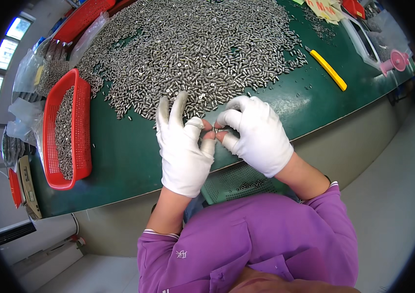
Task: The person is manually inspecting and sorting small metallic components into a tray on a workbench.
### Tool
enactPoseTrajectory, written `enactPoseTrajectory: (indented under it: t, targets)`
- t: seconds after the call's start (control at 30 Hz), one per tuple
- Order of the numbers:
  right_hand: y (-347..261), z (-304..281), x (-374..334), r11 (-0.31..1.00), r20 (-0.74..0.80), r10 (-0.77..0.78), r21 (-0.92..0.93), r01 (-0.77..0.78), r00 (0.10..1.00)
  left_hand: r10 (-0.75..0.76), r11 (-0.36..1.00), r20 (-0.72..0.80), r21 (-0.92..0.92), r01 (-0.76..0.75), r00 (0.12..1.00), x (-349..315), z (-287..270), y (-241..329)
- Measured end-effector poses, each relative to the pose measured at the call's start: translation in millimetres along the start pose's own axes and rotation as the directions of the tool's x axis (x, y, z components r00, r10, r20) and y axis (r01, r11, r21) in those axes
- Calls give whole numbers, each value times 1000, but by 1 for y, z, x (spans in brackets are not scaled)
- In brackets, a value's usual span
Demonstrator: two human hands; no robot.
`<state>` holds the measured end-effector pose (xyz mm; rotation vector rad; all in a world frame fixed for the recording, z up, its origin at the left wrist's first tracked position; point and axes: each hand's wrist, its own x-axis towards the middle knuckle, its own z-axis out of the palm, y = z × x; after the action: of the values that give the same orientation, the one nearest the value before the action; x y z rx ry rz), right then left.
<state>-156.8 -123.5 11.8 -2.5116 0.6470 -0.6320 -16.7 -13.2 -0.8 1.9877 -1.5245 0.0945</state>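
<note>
Both my hands wear white gloves with the fingertips cut off. My left hand (184, 146) and my right hand (256, 133) meet over the near edge of the green table (124, 161). Between their bare fingertips they pinch one small metal screw (215, 130). Just beyond the hands spreads a large heap of small silver screws (192, 46), and the left hand's raised fingers reach its near edge. A green perforated basket (234, 183) with a few screws in it sits below the table edge, on my lap.
A red plastic basket (83, 141) part-filled with screws stands at the table's left. Clear plastic bags (29, 83) lie behind it. A yellow-handled tool (329, 68) lies to the right of the heap. A pink tape dispenser (395, 61) and white tray sit far right.
</note>
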Motion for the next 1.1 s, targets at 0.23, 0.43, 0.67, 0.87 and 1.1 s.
enactPoseTrajectory:
  t: [0.23,0.43,0.67,0.87,1.1]
  targets:
    - [2,-5,7,998,43,-27,-46,29,999,15,1000,-8,9,-14,1000,1,1,2]
    - [-2,-55,0,975,-436,-90,143,168,895,5,1000,-21,10,-5,1000,0,0,0]
    - [19,-48,1,975,-196,-113,165,146,974,37,999,-24,17,-36,999,2,-1,3]
    - [42,-29,-8,990,-25,-87,-110,83,996,44,999,-10,7,-44,999,0,-1,4]
    - [22,-9,-6,961,30,-274,-24,275,961,57,998,27,-10,-57,998,-3,-3,7]
